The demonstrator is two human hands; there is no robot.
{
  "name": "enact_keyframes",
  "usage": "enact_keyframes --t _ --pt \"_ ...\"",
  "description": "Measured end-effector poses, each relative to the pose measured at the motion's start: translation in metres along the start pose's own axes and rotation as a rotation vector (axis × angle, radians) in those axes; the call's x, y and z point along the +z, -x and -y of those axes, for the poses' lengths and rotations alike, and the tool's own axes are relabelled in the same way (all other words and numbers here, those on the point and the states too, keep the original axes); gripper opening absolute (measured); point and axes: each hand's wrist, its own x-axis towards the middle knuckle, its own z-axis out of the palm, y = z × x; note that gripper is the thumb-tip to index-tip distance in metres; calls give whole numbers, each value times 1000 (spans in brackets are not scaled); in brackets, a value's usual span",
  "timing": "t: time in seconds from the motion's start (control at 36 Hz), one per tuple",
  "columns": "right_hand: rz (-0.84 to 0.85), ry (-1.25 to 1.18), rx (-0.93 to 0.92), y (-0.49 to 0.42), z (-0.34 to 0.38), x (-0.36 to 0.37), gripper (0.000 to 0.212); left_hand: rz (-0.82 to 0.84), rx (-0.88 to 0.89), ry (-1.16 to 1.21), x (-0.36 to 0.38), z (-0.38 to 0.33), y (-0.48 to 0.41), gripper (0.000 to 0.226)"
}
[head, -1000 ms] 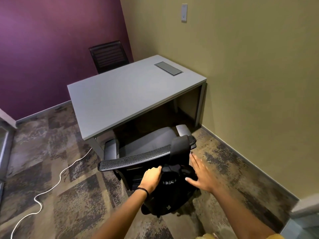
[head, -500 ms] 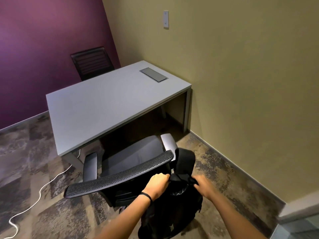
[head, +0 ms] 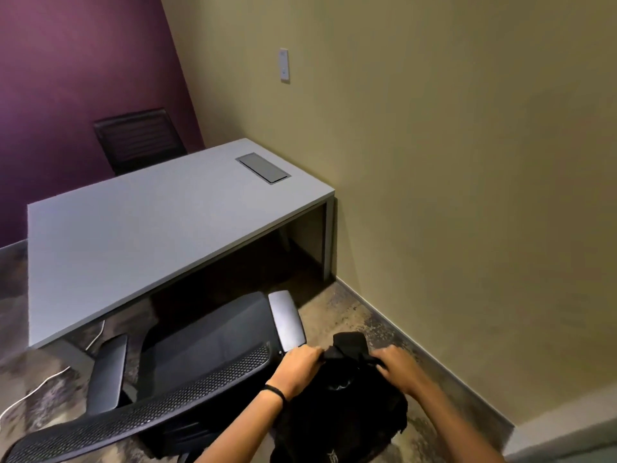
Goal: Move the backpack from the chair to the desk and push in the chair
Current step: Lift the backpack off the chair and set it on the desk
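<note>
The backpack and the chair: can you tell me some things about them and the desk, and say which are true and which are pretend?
1. Both hands grip the top of the black backpack. True: the left hand and the right hand both hold it.
2. The backpack lies on the desk. False: it is beside the mesh chair, near the floor.
3. The chair is pushed fully under the desk. False: its seat sits out in front of the desk.
4. A second dark chair stands behind the desk by the purple wall. True.
5. A white cable runs on the floor. True.
</note>
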Motion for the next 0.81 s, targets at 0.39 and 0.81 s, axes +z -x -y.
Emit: enact_keyframes --t 0.39,0.81 --pt "-254 54 19 -9 -37 -102 18 -198 93 -30 -71 -47 -75 28" --pt "-527 111 -34 -77 -53 -183 19 -492 89 -16 -142 -46 -155 24"
